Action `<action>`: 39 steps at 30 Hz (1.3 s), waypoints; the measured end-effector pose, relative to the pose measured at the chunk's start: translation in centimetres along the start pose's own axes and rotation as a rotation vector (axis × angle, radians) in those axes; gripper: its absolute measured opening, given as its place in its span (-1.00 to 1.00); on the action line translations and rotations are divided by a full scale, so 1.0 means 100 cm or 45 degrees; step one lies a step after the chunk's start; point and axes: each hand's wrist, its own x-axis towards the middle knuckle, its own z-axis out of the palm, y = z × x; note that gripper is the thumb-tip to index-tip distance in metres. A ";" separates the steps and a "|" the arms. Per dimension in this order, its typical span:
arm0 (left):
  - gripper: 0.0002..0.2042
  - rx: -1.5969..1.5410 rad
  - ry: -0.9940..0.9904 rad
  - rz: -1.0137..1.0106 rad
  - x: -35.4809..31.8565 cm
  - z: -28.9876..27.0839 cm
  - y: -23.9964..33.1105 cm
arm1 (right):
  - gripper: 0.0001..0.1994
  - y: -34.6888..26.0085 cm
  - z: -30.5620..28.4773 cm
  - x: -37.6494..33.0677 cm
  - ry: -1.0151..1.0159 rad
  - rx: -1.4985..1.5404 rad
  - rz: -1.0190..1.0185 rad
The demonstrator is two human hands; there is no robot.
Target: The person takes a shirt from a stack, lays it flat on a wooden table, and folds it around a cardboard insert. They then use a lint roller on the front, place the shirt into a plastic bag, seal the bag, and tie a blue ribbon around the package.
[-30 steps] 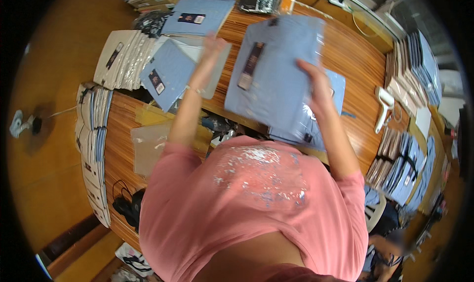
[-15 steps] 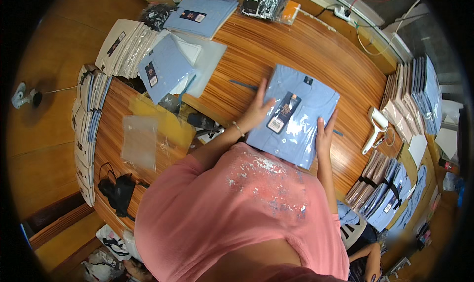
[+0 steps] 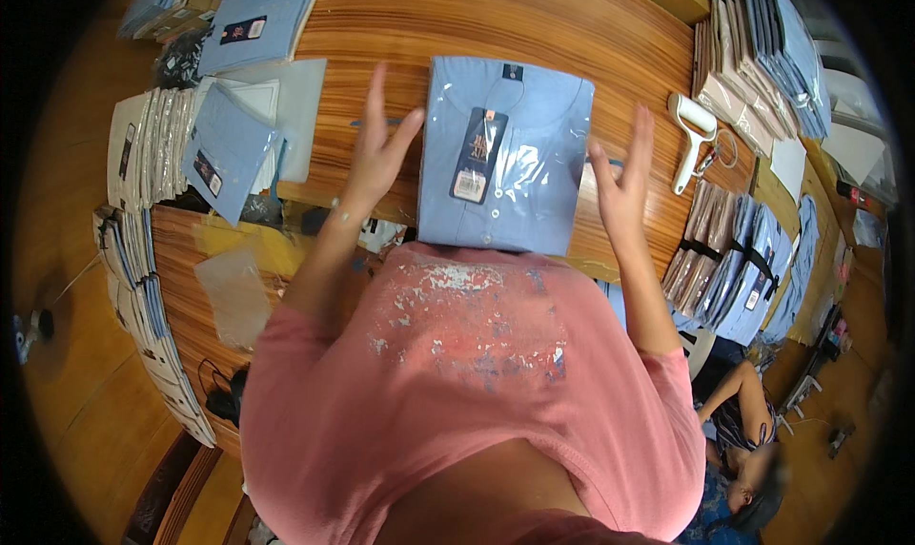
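Note:
A folded light-blue shirt [image 3: 538, 154] in a clear plastic bag lies flat on the wooden table [image 3: 477, 20] in front of me, its near edge by my chest. On its front is a dark hang tag [image 3: 479, 154], with a small dark label at the collar. Just off its left edge, my left hand [image 3: 383, 159] is raised with fingers apart and holds nothing. My right hand [image 3: 624, 178] is likewise spread and bare, beside the shirt's right edge.
At right are a white lint roller [image 3: 693, 130], bagged shirt stacks [image 3: 743, 68] and strapped bundles [image 3: 724, 259]. At left stand more shirt stacks [image 3: 148, 149], a loose blue shirt [image 3: 229, 149] and a clear plastic sheet [image 3: 233, 292]. Another person [image 3: 743, 411] is at lower right.
Both hands have let go of the bagged shirt and moved apart to either side. The shirt, tilted before, now lies straighter. My view has shifted, too.

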 end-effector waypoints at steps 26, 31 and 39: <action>-0.52 1.006 -0.127 0.290 0.005 0.108 -0.033 | -0.49 0.000 0.119 0.007 -0.145 -0.396 -0.070; -0.53 1.008 -0.109 0.293 0.001 0.107 -0.037 | -0.50 0.001 0.122 0.002 -0.131 -0.364 -0.070; -0.55 0.955 0.005 0.395 0.000 0.111 -0.049 | -0.52 0.008 0.128 0.001 -0.021 -0.326 -0.117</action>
